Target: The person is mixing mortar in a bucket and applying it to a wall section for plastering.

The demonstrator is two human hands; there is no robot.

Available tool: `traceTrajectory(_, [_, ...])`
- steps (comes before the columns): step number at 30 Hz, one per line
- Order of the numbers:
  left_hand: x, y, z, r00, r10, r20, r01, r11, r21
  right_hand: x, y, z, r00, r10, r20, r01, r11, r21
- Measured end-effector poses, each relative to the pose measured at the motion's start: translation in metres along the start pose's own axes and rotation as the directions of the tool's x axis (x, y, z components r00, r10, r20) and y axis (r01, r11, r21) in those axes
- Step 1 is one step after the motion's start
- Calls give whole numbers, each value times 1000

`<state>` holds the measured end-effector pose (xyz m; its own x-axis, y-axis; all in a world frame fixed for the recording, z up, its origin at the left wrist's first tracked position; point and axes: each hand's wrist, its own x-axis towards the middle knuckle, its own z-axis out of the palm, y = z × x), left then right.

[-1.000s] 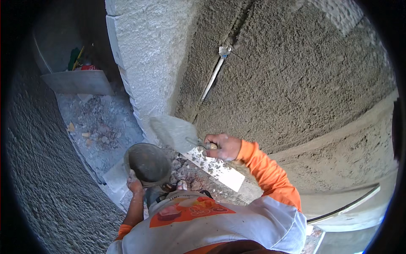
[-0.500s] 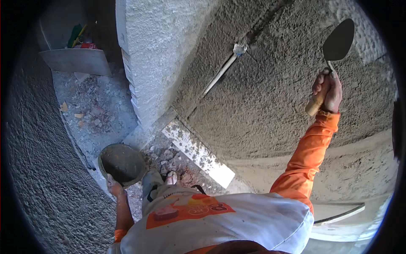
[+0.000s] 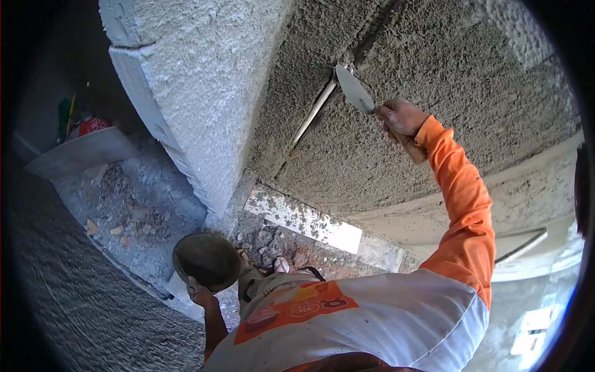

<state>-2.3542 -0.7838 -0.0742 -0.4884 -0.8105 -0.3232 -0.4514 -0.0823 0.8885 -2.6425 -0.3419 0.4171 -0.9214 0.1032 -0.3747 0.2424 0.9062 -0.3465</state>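
My right hand (image 3: 403, 119) is closed round the wooden handle of a trowel (image 3: 356, 90). The trowel's pointed grey blade reaches left to the white conduit pipe (image 3: 315, 113), near its upper end, where the pipe sits in a groove in the rough mortar-covered wall (image 3: 446, 74). Whether the blade touches the wall I cannot tell. Low on the left, my left hand (image 3: 199, 292) grips the rim of a round dark bucket (image 3: 207, 261), which is tilted toward me. The inside of the bucket is dark, and I cannot make out how much mortar it holds.
A white board (image 3: 304, 220) spattered with mortar lies along the wall's foot. A pale rough column (image 3: 192, 80) stands left of the wall. Rubble (image 3: 139, 204) covers the floor, with a grey panel (image 3: 83, 150) and a red item (image 3: 93, 126) behind. A textured wall (image 3: 93, 297) rises at left.
My right hand has swung the trowel left and down from the upper right to the pipe's upper end. My left hand and the bucket appear further right as the view shifts.
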Motion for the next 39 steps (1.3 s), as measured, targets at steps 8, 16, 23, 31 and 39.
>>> traceTrajectory(8, [73, -4, 13, 986, 122, 116, -148, 954, 259, 2, -29, -9, 994, 84, -65, -95, 979, -182])
traceTrajectory(16, [89, 20, 6, 995, -67, 76, 58, 991, 118, 31, -58, -21, 978, 209, -2, -207, 966, -155])
traceTrajectory(23, [79, 23, 3, 991, 37, 126, -74, 950, 303, 14, -73, -22, 983, 178, -36, -175, 982, 73])
traceTrajectory(31, [68, 6, -3, 996, -4, 91, -18, 970, 242, 4, -27, 45, 982, 161, -97, 1, 511, 860])
traceTrajectory(39, [-1, 60, -6, 989, 18, 147, -39, 989, 143, -23, 71, 139, 913, 115, -391, 347, 283, 894])
